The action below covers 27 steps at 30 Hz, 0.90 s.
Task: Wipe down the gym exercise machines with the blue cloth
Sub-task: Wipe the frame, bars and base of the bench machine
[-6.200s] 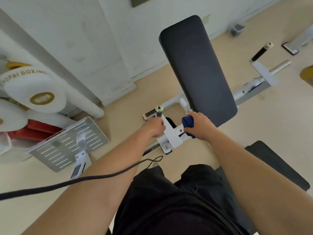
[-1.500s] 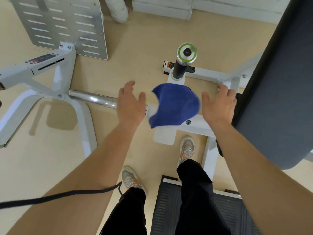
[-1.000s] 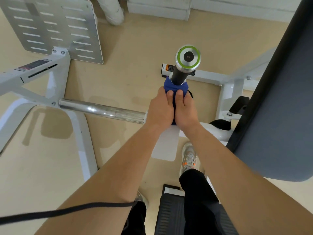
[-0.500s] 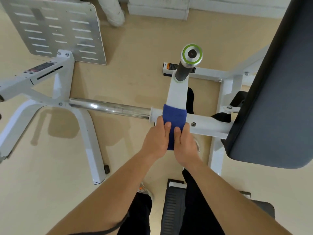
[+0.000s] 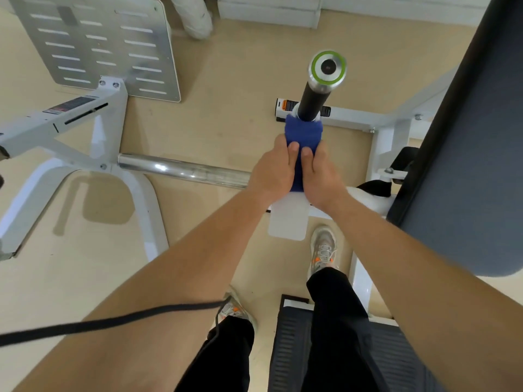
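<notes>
Cloth: a blue cloth (image 5: 303,133) is wrapped round the exercise machine's white arm (image 5: 287,222), just below the black handle (image 5: 312,101).
Left hand (image 5: 271,172): fingers curled over the cloth, gripping from the left.
Right hand (image 5: 321,176): gripping from the right, its fingertips beside the left's.
Surroundings: chrome bar (image 5: 184,171) to the left, dark pad (image 5: 467,137) to the right, slotted metal plate (image 5: 96,43) beyond.

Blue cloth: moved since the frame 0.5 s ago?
Yes. Held by the left hand and right hand, the blue cloth has slid up the white arm, away from the chrome bar, to the base of the black handle grip.
</notes>
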Available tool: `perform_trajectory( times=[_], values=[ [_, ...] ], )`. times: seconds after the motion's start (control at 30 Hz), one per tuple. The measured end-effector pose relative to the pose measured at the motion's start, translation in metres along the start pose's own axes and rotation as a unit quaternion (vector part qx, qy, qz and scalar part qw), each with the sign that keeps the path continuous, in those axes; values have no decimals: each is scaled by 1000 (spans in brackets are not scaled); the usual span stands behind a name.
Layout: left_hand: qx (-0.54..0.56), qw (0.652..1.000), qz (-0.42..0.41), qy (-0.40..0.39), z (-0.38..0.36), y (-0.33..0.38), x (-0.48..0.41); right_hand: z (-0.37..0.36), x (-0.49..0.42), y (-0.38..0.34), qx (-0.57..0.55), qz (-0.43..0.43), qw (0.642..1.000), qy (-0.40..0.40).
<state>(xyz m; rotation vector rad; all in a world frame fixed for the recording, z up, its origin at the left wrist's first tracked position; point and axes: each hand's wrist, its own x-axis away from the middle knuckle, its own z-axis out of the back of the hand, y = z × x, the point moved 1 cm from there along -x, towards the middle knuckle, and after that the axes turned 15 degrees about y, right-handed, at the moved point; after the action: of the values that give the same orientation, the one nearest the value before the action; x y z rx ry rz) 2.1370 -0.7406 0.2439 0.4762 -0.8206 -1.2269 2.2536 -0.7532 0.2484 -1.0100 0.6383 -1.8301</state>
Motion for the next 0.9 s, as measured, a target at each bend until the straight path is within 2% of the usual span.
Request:
perform_trajectory(
  times=[0.27,0.43,0.57,0.7,0.9],
  values=[
    [30,999,-12,-3,2,-46,99,-12,101,46,3,-58,998,-27],
    [27,1000,2,-1,2,-55,123,-16,133,61,26,-40,999,-16],
    [-4,1000,-10,-11,5,-47,108,-12,116,54,17,-41,999,-20],
    [9,1000,20,-7,2,-25,68,-7,68,35,25,-28,999,-18],
    [-50,998,-17,22,-1,9,-11,3,-13,5,25,13,999,-16]
  ],
)
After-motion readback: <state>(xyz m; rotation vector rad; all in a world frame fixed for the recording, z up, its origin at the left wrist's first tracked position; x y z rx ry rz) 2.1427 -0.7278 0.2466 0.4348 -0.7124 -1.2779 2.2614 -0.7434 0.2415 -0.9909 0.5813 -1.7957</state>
